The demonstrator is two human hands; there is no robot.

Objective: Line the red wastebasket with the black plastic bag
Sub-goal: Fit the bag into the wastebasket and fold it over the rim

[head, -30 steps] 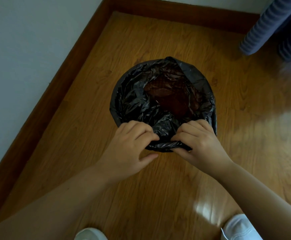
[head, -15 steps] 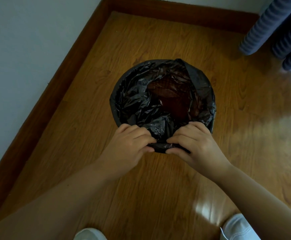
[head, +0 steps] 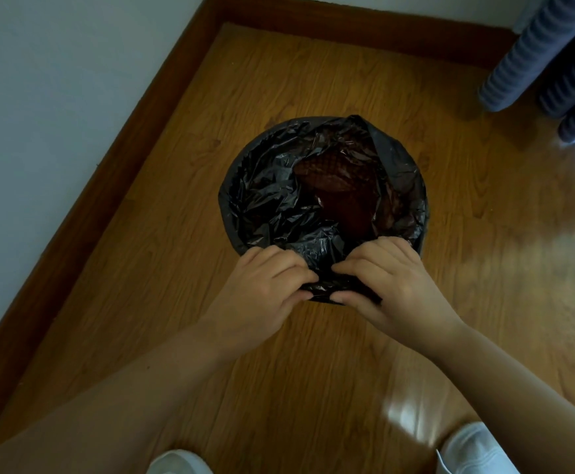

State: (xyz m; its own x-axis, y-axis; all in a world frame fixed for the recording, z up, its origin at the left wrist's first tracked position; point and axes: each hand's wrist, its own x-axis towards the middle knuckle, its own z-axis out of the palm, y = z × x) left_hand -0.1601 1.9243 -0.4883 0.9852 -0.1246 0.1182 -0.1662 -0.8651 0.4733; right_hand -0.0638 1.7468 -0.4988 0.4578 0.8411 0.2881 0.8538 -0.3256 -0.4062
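Black plastic bag (head: 269, 203) drapes over the mouth of the red wastebasket (head: 334, 186), which stands on the wooden floor (head: 313, 371) near the corner of the room, a little way out from the left wall (head: 57, 114) and its brown baseboard (head: 108, 186). Crinkled film covers the rim around the left, far and right sides, and folds of it sag into the opening. Through the gap in the middle, the basket's dark red inner wall with a fine mesh pattern shows. At the far right of the rim a flap of the bag stands up in a peak. At the near edge of the rim the left hand (head: 262, 289) and the right hand (head: 385, 285) sit side by side, almost touching, knuckles up. Each hand is closed on the bag's edge, with fingers curled over the top of the plastic and the thumb pressed below, pinching a bunched section of film against the near side of the rim. Both bare forearms reach in from the near edge of the view. Two white shoes (head: 474, 449) show at the very bottom, one at centre and one to the right. At the far right, ribbed blue-grey curtain folds (head: 525, 59) hang down to the floor, and a bright patch of light reflects off the boards beside them.
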